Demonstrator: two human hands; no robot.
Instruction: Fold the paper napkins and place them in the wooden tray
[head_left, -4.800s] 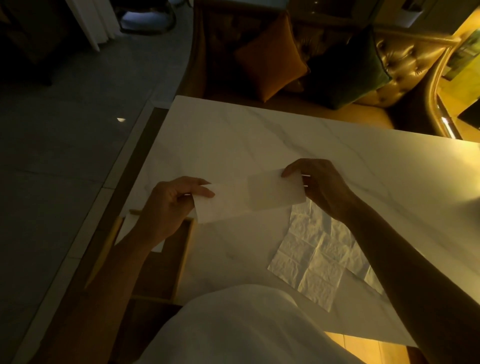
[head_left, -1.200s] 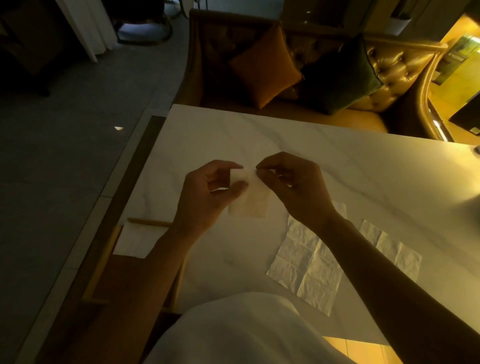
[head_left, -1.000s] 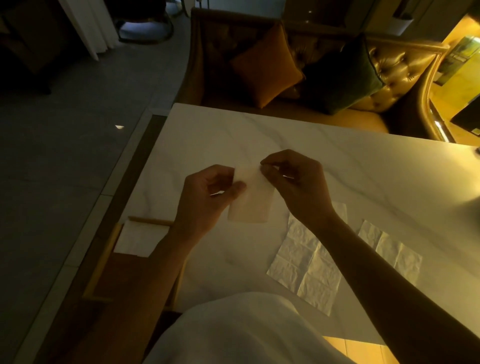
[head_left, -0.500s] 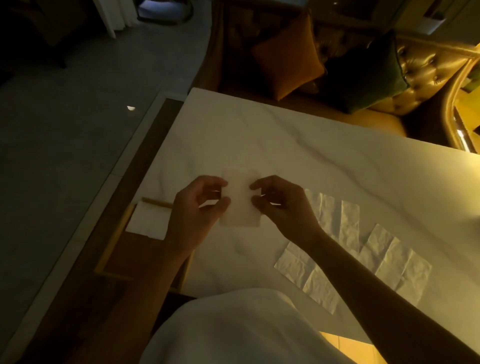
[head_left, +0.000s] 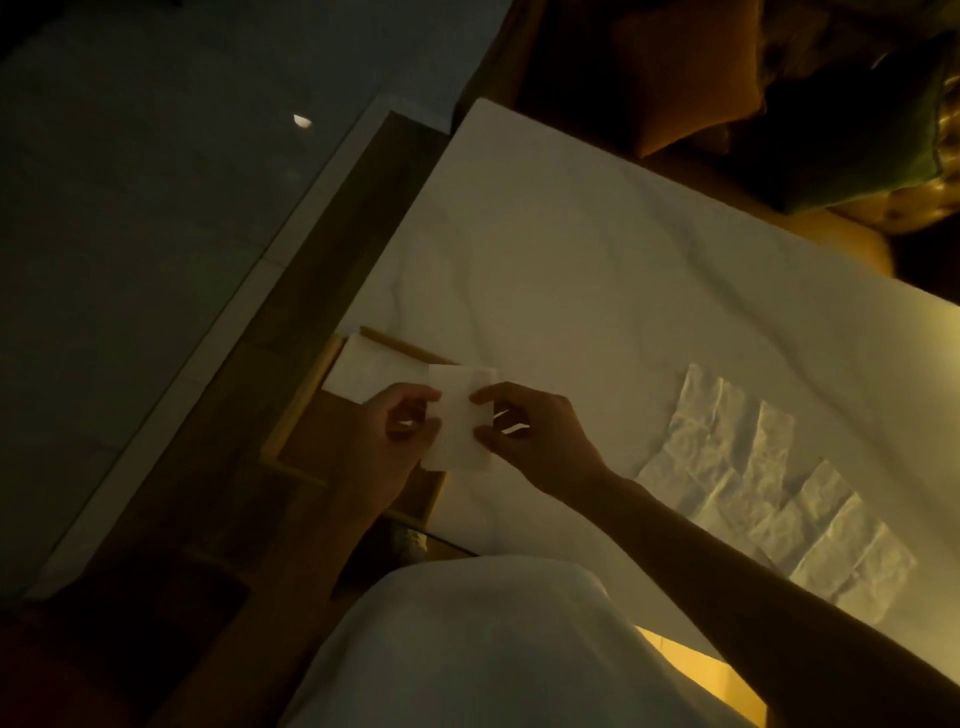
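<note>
Under both hands lies a pale marble-veined table (head_left: 597, 270), its left edge running diagonally beside a dark wooden strip and a dim grey floor (head_left: 130, 234) with one small bright spot. The left hand (head_left: 387, 447) and the right hand (head_left: 530, 436) each pinch a side of a folded napkin (head_left: 460, 421), thumb and fingertips closed on the paper, holding it upright-ish just over the table's left edge. Directly behind and below the left hand sits the wooden tray (head_left: 296, 415), off the table's edge; a folded white napkin (head_left: 369, 374) already rests in its far corner, just beyond the left knuckles. To the right of the right forearm, several unfolded napkins (head_left: 753, 493) lie flat and creased on the table, overlapping in a row. Beyond the table, well past the hands, are an orange cushion (head_left: 691, 78) and a dark green cushion (head_left: 857, 119) on a tufted sofa, all cut off by the frame. The light is low and amber; the tray's near half is hidden by the left wrist, and its inside is too dark to make out. A white garment (head_left: 467, 649) fills the bottom.
</note>
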